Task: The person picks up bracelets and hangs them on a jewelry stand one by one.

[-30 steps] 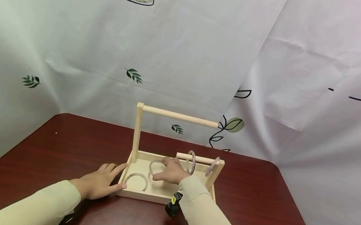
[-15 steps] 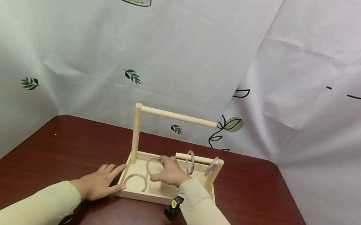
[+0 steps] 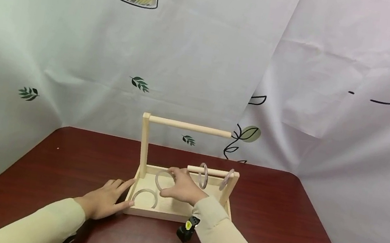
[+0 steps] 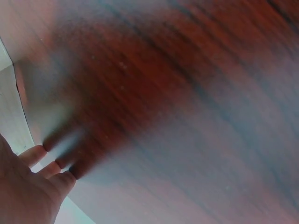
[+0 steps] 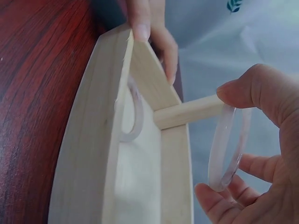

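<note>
My right hand (image 3: 184, 187) pinches a pale translucent bangle (image 5: 219, 149) between thumb and fingers, held upright above the light wooden tray of a stand (image 3: 171, 217). In the right wrist view, the bangle hangs apart from the stand's post behind it. Another bangle (image 3: 146, 191) lies in the tray's front left corner. Two more, one nearer (image 3: 206, 179) and one farther right (image 3: 226, 179), hang on the short low bar (image 3: 195, 169). My left hand (image 3: 104, 199) rests against the tray's left end, thumb on the front corner, fingers fairly straight along the side.
A tall post (image 3: 143, 147) at the tray's left carries a long upper bar (image 3: 190, 126) with a free right end. The low bar's free end points left from a short post (image 3: 229, 189). The stand sits on a dark red table (image 3: 271, 220); a white printed curtain (image 3: 206, 54) hangs behind.
My right hand has shifted slightly left with the bangle. My left hand stays at the tray's corner. The head view has turned a little, so everything sits slightly farther left.
</note>
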Available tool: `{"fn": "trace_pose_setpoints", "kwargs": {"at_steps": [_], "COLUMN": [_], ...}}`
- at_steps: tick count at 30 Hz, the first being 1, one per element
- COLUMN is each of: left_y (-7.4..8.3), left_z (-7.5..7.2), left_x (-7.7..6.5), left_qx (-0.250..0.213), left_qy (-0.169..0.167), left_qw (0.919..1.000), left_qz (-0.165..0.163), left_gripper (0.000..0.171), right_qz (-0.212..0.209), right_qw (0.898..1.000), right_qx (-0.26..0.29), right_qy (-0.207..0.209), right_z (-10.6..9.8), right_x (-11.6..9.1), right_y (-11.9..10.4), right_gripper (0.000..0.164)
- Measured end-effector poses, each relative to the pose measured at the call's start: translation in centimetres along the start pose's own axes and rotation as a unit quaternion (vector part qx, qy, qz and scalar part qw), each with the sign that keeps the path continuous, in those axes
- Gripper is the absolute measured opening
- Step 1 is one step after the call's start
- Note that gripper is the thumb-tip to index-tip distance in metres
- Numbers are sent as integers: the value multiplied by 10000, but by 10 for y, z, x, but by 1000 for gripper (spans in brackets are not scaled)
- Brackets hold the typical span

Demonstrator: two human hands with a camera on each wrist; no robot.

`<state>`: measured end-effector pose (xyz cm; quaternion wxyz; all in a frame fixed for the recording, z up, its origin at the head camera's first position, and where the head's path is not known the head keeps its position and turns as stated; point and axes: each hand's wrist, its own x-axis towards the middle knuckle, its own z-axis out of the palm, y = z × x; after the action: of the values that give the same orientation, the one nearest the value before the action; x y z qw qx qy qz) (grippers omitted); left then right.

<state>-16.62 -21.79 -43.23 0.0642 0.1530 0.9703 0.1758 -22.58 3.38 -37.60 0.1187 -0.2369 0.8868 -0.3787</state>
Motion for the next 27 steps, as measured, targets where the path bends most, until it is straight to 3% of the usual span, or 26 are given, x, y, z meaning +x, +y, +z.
{"fn": "trace_pose_setpoints", "kwargs": {"at_steps": [27], "left_y": [0], "left_z": [-1], "left_x": [1], "left_qx": [-45], "left_qy": [12], "left_qw": [10000], "left_qz": [46], "left_gripper": [75], "right_qz": [-368], "right_qw": [9989], "right_qx": [256], "right_qy": [-114], "right_z": [-13], "right_x": [-17], "right_y": [-25], "right_gripper": [69]}}
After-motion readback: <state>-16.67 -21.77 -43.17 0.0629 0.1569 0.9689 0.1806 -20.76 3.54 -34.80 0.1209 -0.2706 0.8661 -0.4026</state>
